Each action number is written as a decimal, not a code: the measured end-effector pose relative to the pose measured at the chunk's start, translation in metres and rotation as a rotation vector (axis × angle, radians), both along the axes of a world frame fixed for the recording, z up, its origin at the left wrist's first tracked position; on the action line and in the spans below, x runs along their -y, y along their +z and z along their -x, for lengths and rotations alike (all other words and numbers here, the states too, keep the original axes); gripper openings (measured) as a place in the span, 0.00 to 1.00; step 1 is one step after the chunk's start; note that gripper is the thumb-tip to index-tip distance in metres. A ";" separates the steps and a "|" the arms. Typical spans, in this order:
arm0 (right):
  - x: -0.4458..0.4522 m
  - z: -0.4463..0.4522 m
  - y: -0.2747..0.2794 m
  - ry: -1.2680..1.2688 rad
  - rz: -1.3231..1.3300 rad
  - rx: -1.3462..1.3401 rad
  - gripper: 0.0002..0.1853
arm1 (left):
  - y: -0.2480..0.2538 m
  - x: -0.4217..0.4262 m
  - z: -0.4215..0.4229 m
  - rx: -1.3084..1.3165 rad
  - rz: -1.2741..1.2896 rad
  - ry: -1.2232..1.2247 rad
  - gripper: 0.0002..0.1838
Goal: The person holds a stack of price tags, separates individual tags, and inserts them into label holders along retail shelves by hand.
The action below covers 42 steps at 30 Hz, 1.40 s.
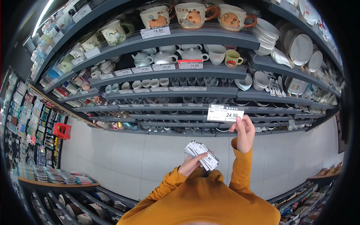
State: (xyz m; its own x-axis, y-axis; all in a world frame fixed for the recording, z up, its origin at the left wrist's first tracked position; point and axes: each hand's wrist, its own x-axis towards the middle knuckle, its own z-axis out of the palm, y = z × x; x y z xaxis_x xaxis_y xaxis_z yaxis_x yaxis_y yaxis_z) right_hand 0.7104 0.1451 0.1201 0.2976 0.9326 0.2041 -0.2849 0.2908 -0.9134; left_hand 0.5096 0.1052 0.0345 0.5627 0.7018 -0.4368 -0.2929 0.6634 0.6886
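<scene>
My right hand (244, 131) is raised toward the shelves and pinches the lower right corner of a white price card (224, 113) that reads 24.50. Lower down, near my chest, my left hand (194, 162) grips a fanned stack of price cards (204, 155); its thumb lies across the top card. The single card overlaps the lower shelves in the view, and whether it touches a shelf edge cannot be made out. Both arms are in mustard sleeves.
Ahead, curved shelves (127, 71) hold bear mugs (190, 15), teapots (165, 57), cups, glasses and plates (300, 48). A red stool (62, 131) stands at the left on the tiled floor (108, 153). More racks rise at the left and behind on both sides.
</scene>
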 end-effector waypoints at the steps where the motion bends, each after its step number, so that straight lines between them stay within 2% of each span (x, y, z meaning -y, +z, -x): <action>1: 0.001 0.000 0.000 0.000 0.003 -0.001 0.06 | -0.001 0.001 0.000 0.005 0.004 0.003 0.14; 27: 0.016 0.050 -0.009 0.046 0.050 0.042 0.07 | -0.016 0.019 0.048 -0.008 0.046 -0.002 0.17; 32: 0.019 0.083 -0.011 0.046 0.065 0.054 0.08 | -0.019 0.025 0.077 0.015 0.057 0.036 0.17; 35: 0.021 0.109 -0.011 0.108 0.068 0.019 0.07 | 0.000 0.027 0.098 -0.004 0.090 0.064 0.14; 42: 0.031 0.201 -0.010 0.075 0.051 0.035 0.07 | -0.010 0.032 0.192 0.019 0.081 0.100 0.16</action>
State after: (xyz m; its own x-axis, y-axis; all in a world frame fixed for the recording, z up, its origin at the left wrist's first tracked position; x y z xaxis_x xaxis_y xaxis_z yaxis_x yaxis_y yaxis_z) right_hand 0.5098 0.1139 0.1104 0.2204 0.9615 0.1644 -0.2721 0.2224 -0.9362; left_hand 0.3176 0.0731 0.0246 0.5007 0.7174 -0.4844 -0.3728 0.6838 0.6273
